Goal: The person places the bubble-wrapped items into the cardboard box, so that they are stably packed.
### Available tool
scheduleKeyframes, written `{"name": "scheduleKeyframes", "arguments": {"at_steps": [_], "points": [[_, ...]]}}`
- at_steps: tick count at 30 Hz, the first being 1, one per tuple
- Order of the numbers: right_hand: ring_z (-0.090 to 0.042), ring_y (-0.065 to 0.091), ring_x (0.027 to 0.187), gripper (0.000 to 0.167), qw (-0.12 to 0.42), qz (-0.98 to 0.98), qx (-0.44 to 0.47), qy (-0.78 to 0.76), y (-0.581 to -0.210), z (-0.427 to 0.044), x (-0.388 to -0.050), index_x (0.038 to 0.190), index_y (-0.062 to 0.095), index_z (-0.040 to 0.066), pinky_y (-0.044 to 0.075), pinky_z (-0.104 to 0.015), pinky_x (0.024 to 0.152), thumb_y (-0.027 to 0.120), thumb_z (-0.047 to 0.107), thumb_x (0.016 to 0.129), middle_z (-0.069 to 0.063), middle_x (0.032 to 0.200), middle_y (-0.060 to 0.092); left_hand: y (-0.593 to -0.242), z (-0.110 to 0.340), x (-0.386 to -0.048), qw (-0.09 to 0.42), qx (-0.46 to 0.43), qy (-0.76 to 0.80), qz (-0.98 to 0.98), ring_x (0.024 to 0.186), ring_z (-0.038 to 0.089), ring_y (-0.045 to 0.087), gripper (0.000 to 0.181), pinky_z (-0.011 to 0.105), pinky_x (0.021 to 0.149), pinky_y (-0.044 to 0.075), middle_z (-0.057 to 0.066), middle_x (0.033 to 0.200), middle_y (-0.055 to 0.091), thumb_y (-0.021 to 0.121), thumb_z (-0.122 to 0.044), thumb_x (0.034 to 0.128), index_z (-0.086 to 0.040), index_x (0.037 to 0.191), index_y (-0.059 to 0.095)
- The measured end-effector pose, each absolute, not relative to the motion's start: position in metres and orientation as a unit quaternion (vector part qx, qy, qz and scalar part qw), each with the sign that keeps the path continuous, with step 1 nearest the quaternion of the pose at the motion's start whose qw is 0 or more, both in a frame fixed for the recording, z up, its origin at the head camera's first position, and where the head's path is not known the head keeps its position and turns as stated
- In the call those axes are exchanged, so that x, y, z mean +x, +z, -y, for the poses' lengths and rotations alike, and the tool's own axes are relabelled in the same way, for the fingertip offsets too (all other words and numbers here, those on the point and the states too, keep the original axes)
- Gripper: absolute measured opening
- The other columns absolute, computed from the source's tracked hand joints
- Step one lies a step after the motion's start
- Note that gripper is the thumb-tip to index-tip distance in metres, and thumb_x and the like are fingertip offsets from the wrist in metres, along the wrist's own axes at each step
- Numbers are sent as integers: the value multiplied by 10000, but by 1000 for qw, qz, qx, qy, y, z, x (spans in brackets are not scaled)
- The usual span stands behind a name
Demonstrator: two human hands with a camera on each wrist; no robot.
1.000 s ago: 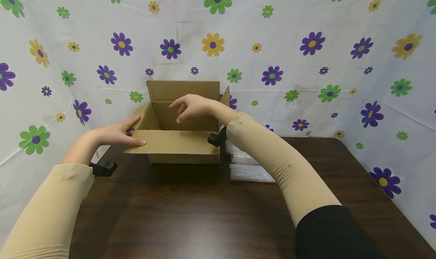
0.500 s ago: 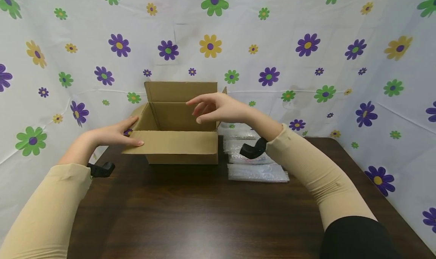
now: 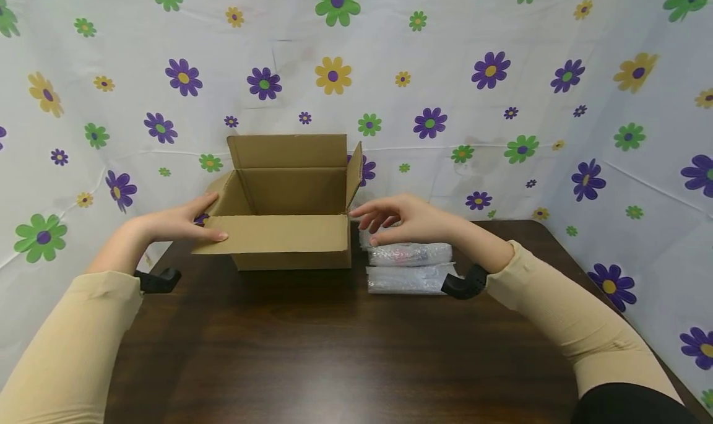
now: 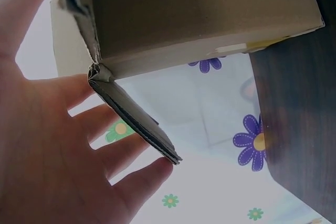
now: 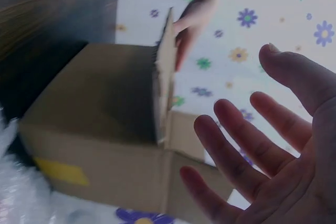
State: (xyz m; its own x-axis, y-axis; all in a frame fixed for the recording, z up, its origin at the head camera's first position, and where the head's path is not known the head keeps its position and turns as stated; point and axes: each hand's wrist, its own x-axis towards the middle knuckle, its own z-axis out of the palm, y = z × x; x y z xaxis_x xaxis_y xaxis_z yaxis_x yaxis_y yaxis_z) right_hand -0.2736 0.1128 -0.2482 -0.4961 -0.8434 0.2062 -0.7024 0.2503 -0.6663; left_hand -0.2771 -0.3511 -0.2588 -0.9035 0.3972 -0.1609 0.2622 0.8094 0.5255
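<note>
An open cardboard box [image 3: 292,260] stands on the table with its flaps up or folded out. At its front left corner my left hand [image 3: 175,223] holds the flaps, the thumb over the front flap [image 3: 278,233]. The left wrist view shows the fingers [image 4: 123,153] against the outer side of a side flap [image 4: 134,114]. My right hand [image 3: 412,221] hovers right of the box, empty, its fingers loosely bent and spread. Just below and beyond it lie bubble-wrapped packs [image 3: 412,279], partly hidden by the hand. The box floor is out of sight.
The dark wooden table [image 3: 312,350] stretches in front of the box. Behind it hangs a white flower-print cloth [image 3: 390,52], which also closes off both sides. The right side flap [image 3: 354,173] sticks up between the box opening and the packs.
My right hand has moved from above the box opening rightward and down to the bubble-wrapped packs. The left hand keeps its place on the box. The head view has turned slightly right.
</note>
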Motion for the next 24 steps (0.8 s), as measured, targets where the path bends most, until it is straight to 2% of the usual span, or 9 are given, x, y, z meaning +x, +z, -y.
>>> {"name": "scheduleKeyframes", "arguments": {"at_steps": [6, 13, 19, 24], "points": [[-198, 628, 1056, 522, 105, -796, -482, -350, -270, -129, -278, 1367, 549, 79, 457, -463, 969, 718, 186, 885, -23, 1145, 661, -259, 350, -276, 130, 173, 252, -943, 1400, 529, -20, 1042, 721, 1037, 112, 317, 1558, -54, 683, -348, 881, 15, 1532, -45], [-247, 606, 1095, 537, 115, -804, -458, -360, -300, -146, -285, 1362, 566, 145, 433, -486, 991, 747, 221, 862, 14, 1180, 655, -259, 348, -275, 131, 173, 247, -944, 1406, 521, -2, 1046, 707, 1050, 119, 309, 1563, -38, 690, -356, 874, 0, 1539, -35], [-303, 583, 1130, 552, 130, -805, -438, -377, -329, -158, -293, 1354, 569, 122, 422, -532, 989, 761, 222, 847, -72, 1236, 639, -260, 351, -276, 134, 174, 248, -944, 1403, 526, 1, 1041, 712, 1044, 127, 311, 1562, -45, 685, -353, 881, 5, 1536, -41], [-324, 598, 1116, 581, 116, -813, -439, -364, -349, -166, -299, 1343, 563, 39, 434, -553, 967, 770, 234, 837, -160, 1231, 636, -259, 350, -275, 130, 177, 251, -943, 1405, 522, -19, 1047, 709, 1050, 108, 311, 1561, -54, 690, -346, 877, 12, 1534, -42]]}}
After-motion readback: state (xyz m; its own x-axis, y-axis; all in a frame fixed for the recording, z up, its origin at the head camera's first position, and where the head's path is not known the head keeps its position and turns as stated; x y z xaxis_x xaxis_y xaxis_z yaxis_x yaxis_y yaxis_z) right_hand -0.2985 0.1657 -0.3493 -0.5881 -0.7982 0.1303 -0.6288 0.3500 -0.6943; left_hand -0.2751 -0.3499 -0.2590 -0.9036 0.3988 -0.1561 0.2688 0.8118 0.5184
